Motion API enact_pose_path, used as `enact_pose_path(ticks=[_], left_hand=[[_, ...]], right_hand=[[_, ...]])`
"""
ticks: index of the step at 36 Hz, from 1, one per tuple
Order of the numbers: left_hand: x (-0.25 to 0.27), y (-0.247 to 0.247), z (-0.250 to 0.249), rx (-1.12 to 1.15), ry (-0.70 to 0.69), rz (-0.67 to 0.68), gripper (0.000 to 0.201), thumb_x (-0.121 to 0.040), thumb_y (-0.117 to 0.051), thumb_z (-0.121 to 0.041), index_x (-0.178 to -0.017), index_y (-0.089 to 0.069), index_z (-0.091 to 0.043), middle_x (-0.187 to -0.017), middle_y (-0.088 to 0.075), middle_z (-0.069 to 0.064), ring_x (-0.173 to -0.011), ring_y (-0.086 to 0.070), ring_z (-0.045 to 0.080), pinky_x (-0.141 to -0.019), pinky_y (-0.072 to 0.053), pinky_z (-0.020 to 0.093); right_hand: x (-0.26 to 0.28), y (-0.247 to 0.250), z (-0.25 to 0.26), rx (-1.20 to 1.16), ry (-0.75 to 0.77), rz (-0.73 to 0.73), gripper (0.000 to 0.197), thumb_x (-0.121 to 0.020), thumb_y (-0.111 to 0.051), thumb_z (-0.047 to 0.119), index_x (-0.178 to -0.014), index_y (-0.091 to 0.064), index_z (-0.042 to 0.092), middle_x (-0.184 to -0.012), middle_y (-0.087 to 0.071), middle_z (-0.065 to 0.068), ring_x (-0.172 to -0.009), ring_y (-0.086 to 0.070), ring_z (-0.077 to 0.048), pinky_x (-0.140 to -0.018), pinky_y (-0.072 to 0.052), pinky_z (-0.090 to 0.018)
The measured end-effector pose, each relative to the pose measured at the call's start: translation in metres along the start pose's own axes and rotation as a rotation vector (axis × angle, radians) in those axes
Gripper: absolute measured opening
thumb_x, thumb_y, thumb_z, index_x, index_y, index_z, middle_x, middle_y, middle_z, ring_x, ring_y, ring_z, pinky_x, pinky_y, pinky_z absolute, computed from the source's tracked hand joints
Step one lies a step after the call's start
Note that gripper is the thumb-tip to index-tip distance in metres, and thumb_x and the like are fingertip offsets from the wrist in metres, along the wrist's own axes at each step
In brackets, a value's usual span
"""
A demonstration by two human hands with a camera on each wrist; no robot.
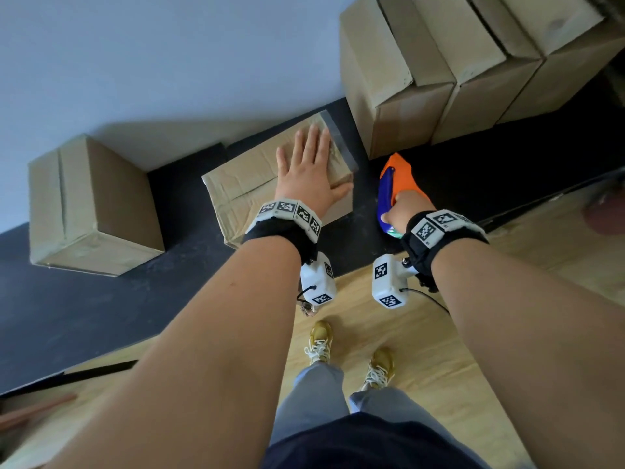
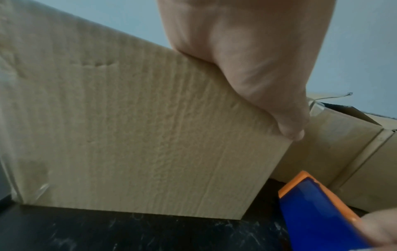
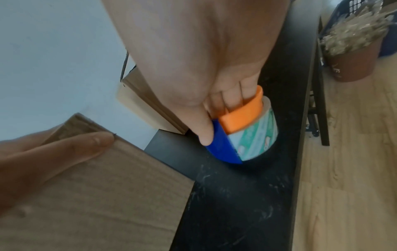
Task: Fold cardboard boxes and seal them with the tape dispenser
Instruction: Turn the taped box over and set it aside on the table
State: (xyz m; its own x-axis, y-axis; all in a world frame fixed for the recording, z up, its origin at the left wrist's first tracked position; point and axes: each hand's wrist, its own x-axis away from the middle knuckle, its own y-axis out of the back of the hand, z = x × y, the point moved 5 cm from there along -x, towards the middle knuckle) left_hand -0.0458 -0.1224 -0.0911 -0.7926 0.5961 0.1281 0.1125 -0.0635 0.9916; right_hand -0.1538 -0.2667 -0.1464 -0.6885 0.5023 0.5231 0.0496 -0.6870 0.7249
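The left hand (image 1: 309, 170) lies flat on the box (image 1: 243, 191) at centre; the right hand (image 1: 404, 208) grips the tape dispenser (image 1: 392, 184) beside it.

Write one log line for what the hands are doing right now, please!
left hand: flat on cardboard box | right hand: grips tape dispenser on black table | tape strip: on box end

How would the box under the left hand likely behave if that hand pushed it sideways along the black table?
The box probably slides easily: it looks like empty corrugated cardboard, so light for its size, and it sits flat on the smooth table. It may dent rather than resist, since its top already shows creases. The left hand lies flat on top, so a push might skid it unevenly.
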Motion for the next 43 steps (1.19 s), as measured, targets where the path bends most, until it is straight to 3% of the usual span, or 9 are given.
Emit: enact_pose_path(ticks=[7, 14, 18, 22, 27, 31, 33, 36, 43], left_hand=[[0.001, 0.008, 0.004, 0.053, -0.040, -0.070, 0.093, -0.082, -0.053, -0.066, -0.152, -0.011, -0.023, -0.155, -0.015, 0.007, -0.147, -0.004, 0.027, -0.118, -0.001, 0.052], [0.001, 0.018, 0.001, 0.089, -0.174, -0.023, 0.096, -0.079, -0.065, -0.054, -0.153, -0.011, -0.024, -0.159, -0.012, 0.003, -0.147, -0.003, 0.023, -0.120, -0.002, 0.046], [0.008, 0.025, 0.005, 0.077, -0.174, -0.004, 0.094, -0.074, -0.072, -0.046, -0.150, -0.019, -0.036, -0.155, -0.019, 0.003, -0.143, -0.013, 0.028, -0.118, -0.014, 0.045], [0.023, 0.033, 0.008, 0.016, -0.163, -0.033, 0.084, -0.076, -0.070, -0.031, -0.145, -0.025, -0.047, -0.143, -0.031, -0.001, -0.133, -0.026, 0.026, -0.110, -0.023, 0.042], [0.044, 0.029, 0.015, -0.043, -0.216, -0.058, 0.069, -0.093, -0.049, -0.016, -0.146, -0.019, -0.050, -0.154, -0.024, -0.008, -0.140, -0.021, 0.025, -0.113, -0.017, 0.042], [0.061, 0.020, 0.029, -0.031, -0.136, -0.101, 0.086, -0.087, -0.051, -0.002, -0.151, -0.008, -0.040, -0.161, -0.006, -0.004, -0.147, -0.008, 0.023, -0.119, -0.010, 0.045], [0.073, 0.021, 0.037, 0.086, -0.045, -0.165, 0.086, -0.083, -0.049, 0.004, -0.152, -0.013, -0.031, -0.159, -0.014, 0.001, -0.145, -0.015, 0.025, -0.118, -0.017, 0.042], [0.090, 0.018, 0.052, 0.376, 0.150, -0.290, 0.072, -0.080, -0.048, 0.008, -0.145, -0.037, -0.020, -0.142, -0.040, 0.003, -0.129, -0.039, 0.024, -0.102, -0.041, 0.036], [0.097, 0.011, 0.056, 0.554, 0.268, -0.298, 0.044, -0.092, -0.042, -0.008, -0.124, -0.062, -0.031, -0.092, -0.072, 0.006, -0.083, -0.063, 0.028, -0.076, -0.052, 0.038]], right_hand=[[0.007, 0.018, 0.006, 0.086, -0.099, -0.072, 0.032, -0.097, -0.047, 0.013, -0.126, -0.059, 0.003, -0.123, -0.063, -0.016, -0.111, -0.061, -0.033, -0.086, -0.045, -0.035], [0.013, 0.043, 0.019, 0.041, -0.037, -0.138, 0.028, -0.098, -0.044, 0.012, -0.114, -0.063, 0.000, -0.121, -0.064, -0.015, -0.110, -0.059, -0.034, -0.078, -0.039, -0.030], [0.022, 0.057, 0.031, -0.028, 0.012, -0.197, 0.029, -0.098, -0.043, 0.010, -0.110, -0.067, -0.002, -0.117, -0.066, -0.019, -0.109, -0.060, -0.036, -0.091, -0.047, -0.035], [0.031, 0.061, 0.042, -0.172, 0.099, -0.251, 0.033, -0.095, -0.046, 0.007, -0.120, -0.067, 0.011, -0.127, -0.064, -0.009, -0.120, -0.056, -0.030, -0.100, -0.042, -0.031], [0.041, 0.055, 0.066, -0.266, 0.242, -0.202, 0.048, -0.094, -0.046, 0.003, -0.140, -0.052, 0.014, -0.141, -0.054, -0.006, -0.129, -0.050, -0.022, -0.104, -0.036, -0.028], [0.045, 0.044, 0.079, -0.250, 0.289, -0.106, 0.055, -0.094, -0.041, 0.000, -0.147, -0.043, 0.016, -0.150, -0.045, -0.006, -0.134, -0.045, -0.023, -0.108, -0.038, -0.032], [0.046, 0.040, 0.079, -0.242, 0.282, -0.103, 0.056, -0.094, -0.038, -0.003, -0.145, -0.046, 0.018, -0.150, -0.045, -0.005, -0.134, -0.045, -0.024, -0.105, -0.039, -0.032], [0.047, 0.037, 0.078, -0.257, 0.284, -0.144, 0.058, -0.093, -0.036, -0.004, -0.144, -0.047, 0.019, -0.148, -0.047, -0.003, -0.133, -0.046, -0.024, -0.107, -0.039, -0.034], [0.052, 0.037, 0.072, -0.168, 0.384, -0.242, 0.053, -0.086, -0.041, -0.009, -0.126, -0.066, 0.017, -0.130, -0.063, -0.007, -0.121, -0.057, -0.025, -0.103, -0.043, -0.030]])
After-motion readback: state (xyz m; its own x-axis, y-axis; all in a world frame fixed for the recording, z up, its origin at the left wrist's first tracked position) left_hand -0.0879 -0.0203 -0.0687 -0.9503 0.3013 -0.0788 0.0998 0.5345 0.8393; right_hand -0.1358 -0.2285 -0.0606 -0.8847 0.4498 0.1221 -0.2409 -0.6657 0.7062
